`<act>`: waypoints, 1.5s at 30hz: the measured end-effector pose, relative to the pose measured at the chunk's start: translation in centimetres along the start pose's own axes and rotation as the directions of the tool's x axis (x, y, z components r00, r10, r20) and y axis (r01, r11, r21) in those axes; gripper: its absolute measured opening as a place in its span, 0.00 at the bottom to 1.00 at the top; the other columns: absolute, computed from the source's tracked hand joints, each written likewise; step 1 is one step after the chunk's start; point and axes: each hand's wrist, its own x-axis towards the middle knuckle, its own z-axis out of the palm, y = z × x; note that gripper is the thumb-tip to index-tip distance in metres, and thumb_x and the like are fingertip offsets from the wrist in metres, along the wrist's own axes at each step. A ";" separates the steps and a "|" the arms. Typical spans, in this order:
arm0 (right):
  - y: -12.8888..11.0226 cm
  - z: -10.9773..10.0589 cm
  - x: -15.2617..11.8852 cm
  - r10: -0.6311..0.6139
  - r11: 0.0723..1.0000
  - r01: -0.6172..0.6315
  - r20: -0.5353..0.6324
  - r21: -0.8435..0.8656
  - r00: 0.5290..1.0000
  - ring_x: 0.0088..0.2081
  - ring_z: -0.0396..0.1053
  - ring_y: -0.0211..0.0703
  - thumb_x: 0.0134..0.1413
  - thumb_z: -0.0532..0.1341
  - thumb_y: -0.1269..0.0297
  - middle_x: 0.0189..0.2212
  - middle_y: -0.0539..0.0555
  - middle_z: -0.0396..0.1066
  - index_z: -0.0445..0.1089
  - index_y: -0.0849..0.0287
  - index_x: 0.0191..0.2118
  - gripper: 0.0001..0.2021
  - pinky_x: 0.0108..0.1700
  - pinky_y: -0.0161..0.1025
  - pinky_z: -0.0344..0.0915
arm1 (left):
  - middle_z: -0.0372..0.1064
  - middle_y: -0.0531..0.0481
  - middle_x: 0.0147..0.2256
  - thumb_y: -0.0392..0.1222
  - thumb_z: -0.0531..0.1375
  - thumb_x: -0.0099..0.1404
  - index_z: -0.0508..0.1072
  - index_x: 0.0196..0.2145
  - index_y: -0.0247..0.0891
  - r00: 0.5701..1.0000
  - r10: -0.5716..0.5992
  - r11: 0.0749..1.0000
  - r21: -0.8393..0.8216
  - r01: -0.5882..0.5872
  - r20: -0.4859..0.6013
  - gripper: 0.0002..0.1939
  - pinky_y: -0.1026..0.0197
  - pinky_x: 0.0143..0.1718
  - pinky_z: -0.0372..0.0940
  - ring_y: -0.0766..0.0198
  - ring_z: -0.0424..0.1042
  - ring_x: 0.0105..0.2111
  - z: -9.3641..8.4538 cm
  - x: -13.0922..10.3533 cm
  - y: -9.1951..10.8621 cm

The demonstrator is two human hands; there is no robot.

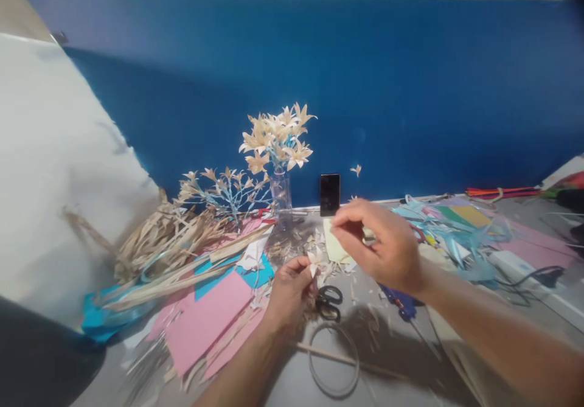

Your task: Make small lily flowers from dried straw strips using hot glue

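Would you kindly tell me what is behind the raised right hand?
Behind the right hand, a pale yellow paper shows in part, and a blue tool peeks out lower down; whatever else the hand covers cannot be seen.

Readable text, from where I stand: none. Phone [330, 195]: screen dark, no characters legible. Pink sheet [210, 322]: no print readable. Blue wall panel [319, 78]: no lettering discernible. Blue tool [401, 302], white block [515, 265]: any markings too small or blurred to read.
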 end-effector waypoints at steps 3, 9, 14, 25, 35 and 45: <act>-2.0 -1.2 2.2 -0.126 0.991 0.124 -0.054 -0.040 0.991 0.30 0.70 0.39 0.61 0.60 0.71 0.32 0.51 0.75 0.70 0.55 0.39 0.05 0.31 0.36 0.66 | 0.64 0.58 0.19 0.45 0.72 0.50 0.71 0.28 0.36 0.999 0.037 0.999 -0.012 -0.037 0.004 0.16 0.70 0.20 0.52 0.74 0.59 0.17 0.0 0.0 0.3; 0.3 2.6 -3.3 0.321 0.939 -0.332 0.114 0.094 0.940 0.26 0.67 0.37 0.58 0.59 0.70 0.25 0.50 0.71 0.71 0.58 0.31 0.06 0.28 0.34 0.62 | 0.63 0.58 0.18 0.43 0.72 0.49 0.71 0.27 0.34 0.998 0.061 0.998 -0.037 -0.060 0.031 0.15 0.69 0.20 0.51 0.75 0.59 0.16 0.3 -0.5 1.1; 2.4 5.5 -7.4 0.555 0.598 -0.721 0.467 0.350 0.688 0.26 0.67 0.37 0.54 0.62 0.63 0.27 0.50 0.72 0.72 0.61 0.35 0.06 0.28 0.33 0.63 | 0.65 0.56 0.18 0.43 0.71 0.52 0.73 0.27 0.34 0.997 0.044 0.999 0.011 -0.045 0.067 0.13 0.69 0.22 0.55 0.73 0.60 0.17 0.4 -0.8 0.7; 2.9 5.7 -9.7 0.633 0.329 -0.787 0.496 0.523 0.594 0.26 0.64 0.36 0.50 0.68 0.58 0.25 0.49 0.69 0.72 0.61 0.34 0.11 0.29 0.33 0.60 | 0.63 0.56 0.16 0.44 0.72 0.50 0.73 0.26 0.34 0.997 -0.078 0.993 0.087 0.078 -0.003 0.13 0.70 0.20 0.52 0.73 0.58 0.17 1.3 -1.5 0.4; 2.7 5.4 -9.4 0.641 0.322 -0.822 0.531 0.470 0.554 0.25 0.61 0.35 0.47 0.69 0.61 0.23 0.47 0.67 0.72 0.62 0.31 0.10 0.29 0.33 0.60 | 0.63 0.57 0.16 0.43 0.72 0.50 0.72 0.26 0.34 0.989 -0.147 0.986 0.087 0.144 0.031 0.14 0.70 0.20 0.53 0.74 0.58 0.16 1.2 -1.3 0.2; 2.4 5.4 -9.1 0.596 0.331 -0.800 0.546 0.501 0.589 0.28 0.67 0.38 0.51 0.64 0.63 0.25 0.50 0.71 0.71 0.61 0.34 0.07 0.31 0.35 0.64 | 0.59 0.60 0.17 0.42 0.72 0.52 0.71 0.30 0.36 0.985 -0.134 0.984 -0.106 0.145 0.105 0.14 0.71 0.21 0.52 0.75 0.54 0.17 0.8 -1.0 -0.4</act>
